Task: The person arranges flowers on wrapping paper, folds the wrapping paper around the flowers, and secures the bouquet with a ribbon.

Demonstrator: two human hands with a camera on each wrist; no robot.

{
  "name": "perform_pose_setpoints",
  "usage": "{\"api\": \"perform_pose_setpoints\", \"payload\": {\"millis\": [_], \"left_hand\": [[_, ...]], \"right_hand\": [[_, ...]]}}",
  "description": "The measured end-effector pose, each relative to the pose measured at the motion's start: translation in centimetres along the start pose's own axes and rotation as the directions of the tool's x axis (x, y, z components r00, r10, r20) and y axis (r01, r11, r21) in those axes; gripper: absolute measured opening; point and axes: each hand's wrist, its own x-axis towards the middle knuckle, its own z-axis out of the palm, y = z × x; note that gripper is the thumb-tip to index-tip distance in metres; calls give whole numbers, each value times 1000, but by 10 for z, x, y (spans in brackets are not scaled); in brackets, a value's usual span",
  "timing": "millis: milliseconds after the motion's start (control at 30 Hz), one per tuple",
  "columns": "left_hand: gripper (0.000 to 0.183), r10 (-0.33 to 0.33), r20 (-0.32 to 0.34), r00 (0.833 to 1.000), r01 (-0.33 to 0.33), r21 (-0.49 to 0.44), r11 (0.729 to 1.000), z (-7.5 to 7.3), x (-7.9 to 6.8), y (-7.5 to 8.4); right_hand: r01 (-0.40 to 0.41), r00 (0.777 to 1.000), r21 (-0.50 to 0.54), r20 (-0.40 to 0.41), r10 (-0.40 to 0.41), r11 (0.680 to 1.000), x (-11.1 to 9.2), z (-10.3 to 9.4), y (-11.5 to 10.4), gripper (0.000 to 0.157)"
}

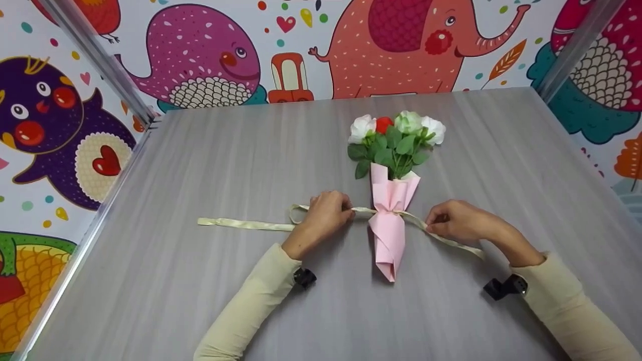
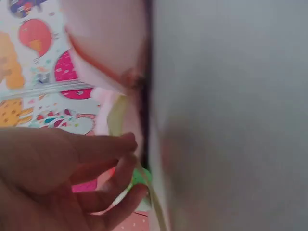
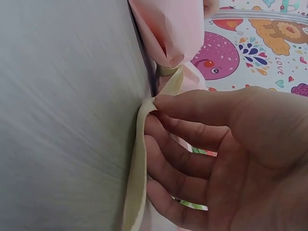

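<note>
A bouquet lies on the table, its pink wrapping paper [image 1: 388, 235] drawn in at the waist. White, red and pale green flowers [image 1: 407, 122] with green leaves fan out at the top. A pale yellow ribbon [image 1: 251, 225] runs around the waist and out to both sides. Left of the bouquet, my left hand [image 1: 328, 213] pinches the ribbon between thumb and fingertips. On the other side my right hand [image 1: 459, 220] pinches the ribbon close to the paper. In the right wrist view the ribbon [image 3: 138, 178] trails down past the curled fingers. The ribbon's underside crossing is hidden.
The grey wood-grain table [image 1: 225, 165] meets a wall with cartoon animals [image 1: 401, 50] at the back. A metal rail [image 1: 90, 235] borders the left edge. Small black wrist cameras [image 1: 304, 277] sit at both cuffs.
</note>
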Motion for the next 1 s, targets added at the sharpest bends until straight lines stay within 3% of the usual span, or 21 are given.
{"api": "perform_pose_setpoints", "payload": {"millis": [167,267,500,700,833,1000], "left_hand": [[12,-34,31,999,40,-210,977,-13,-3,7],[15,-41,42,998,51,-282,958,-16,-4,10],[18,-37,37,999,45,-276,960,-17,-6,11],[16,-57,23,998,61,-287,956,-17,-7,10],[14,-69,26,997,74,-304,950,-17,-7,10],[14,-75,42,996,84,-333,939,-16,-7,11]], "right_hand": [[-9,999,26,-41,10,1000,0,-1,-2,10],[-10,998,74,-68,15,997,0,-1,-2,12],[-66,987,145,-137,86,987,1,-3,-6,16],[-109,964,166,-223,144,980,3,-4,-14,22],[-95,928,168,-341,148,981,7,-2,-21,26],[-9,841,159,-533,93,987,16,4,-33,22]]}}
